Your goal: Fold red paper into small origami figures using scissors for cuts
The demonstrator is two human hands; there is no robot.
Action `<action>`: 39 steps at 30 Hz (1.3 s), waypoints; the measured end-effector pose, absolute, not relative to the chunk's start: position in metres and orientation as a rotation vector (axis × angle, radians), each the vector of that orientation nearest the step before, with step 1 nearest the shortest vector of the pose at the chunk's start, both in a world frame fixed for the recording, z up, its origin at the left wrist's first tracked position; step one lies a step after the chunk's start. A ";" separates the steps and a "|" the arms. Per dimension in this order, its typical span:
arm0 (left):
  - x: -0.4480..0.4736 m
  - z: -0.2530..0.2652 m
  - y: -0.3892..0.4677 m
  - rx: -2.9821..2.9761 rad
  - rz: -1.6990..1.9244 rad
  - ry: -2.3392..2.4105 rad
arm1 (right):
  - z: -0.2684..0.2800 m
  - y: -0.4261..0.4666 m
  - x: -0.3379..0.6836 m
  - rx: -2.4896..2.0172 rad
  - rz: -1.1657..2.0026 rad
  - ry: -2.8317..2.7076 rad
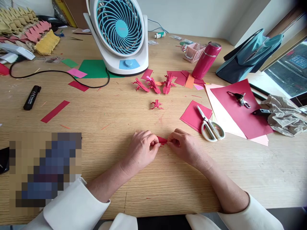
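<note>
A small piece of folded red paper point(162, 140) is stretched between my two hands, low over the wooden table. My left hand point(143, 145) pinches its left end between thumb and finger. At the other end, my right hand point(183, 145) grips it in the same way, and the fingertips cover both ends. Straight ahead of my hands sits a small folded red paper figure point(156, 104). Farther back stand several more red paper figures point(153, 85). To the right of my right hand, white-handled scissors point(211, 127) lie partly on a stack of red paper squares point(192, 115).
A white and blue fan point(127, 65) stands at the back, its black cable point(59, 73) curving left. A magenta bottle point(207, 60) and a teal bag point(247, 59) are at back right. Keys point(241, 99) lie on red paper point(230, 95). A black marker point(32, 97) lies left.
</note>
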State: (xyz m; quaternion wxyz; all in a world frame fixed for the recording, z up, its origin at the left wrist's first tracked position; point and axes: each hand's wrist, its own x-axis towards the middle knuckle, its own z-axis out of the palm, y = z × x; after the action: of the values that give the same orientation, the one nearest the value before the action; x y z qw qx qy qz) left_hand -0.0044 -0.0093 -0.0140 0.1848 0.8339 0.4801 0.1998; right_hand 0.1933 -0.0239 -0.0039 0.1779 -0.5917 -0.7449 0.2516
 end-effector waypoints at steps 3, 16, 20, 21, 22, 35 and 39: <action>-0.005 -0.015 -0.010 2.366 0.572 1.341 | -0.006 -0.024 0.192 -1.693 0.669 -2.113; 0.005 -0.017 -0.007 2.409 0.484 1.471 | -0.005 -0.024 0.182 -1.823 0.573 -2.093; 0.007 -0.018 -0.007 2.415 0.465 1.517 | -0.006 -0.024 0.180 -1.836 0.530 -2.104; 0.008 -0.019 -0.007 2.419 0.469 1.520 | -0.007 -0.023 0.180 -1.831 0.524 -2.109; 0.008 -0.019 -0.007 2.424 0.472 1.520 | -0.007 -0.023 0.180 -1.828 0.523 -2.113; 0.008 -0.017 -0.006 2.395 0.435 1.520 | -0.004 -0.021 0.190 -1.853 0.485 -2.148; 0.009 -0.017 -0.006 2.390 0.435 1.518 | -0.002 -0.018 0.199 -1.808 0.515 -2.091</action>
State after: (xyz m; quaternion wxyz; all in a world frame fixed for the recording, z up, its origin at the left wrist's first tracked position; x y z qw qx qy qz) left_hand 0.0087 -0.0059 -0.0168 0.1383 0.8263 0.5248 0.1504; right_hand 0.1993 -0.0177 -0.0022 0.1643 -0.6342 -0.7336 0.1807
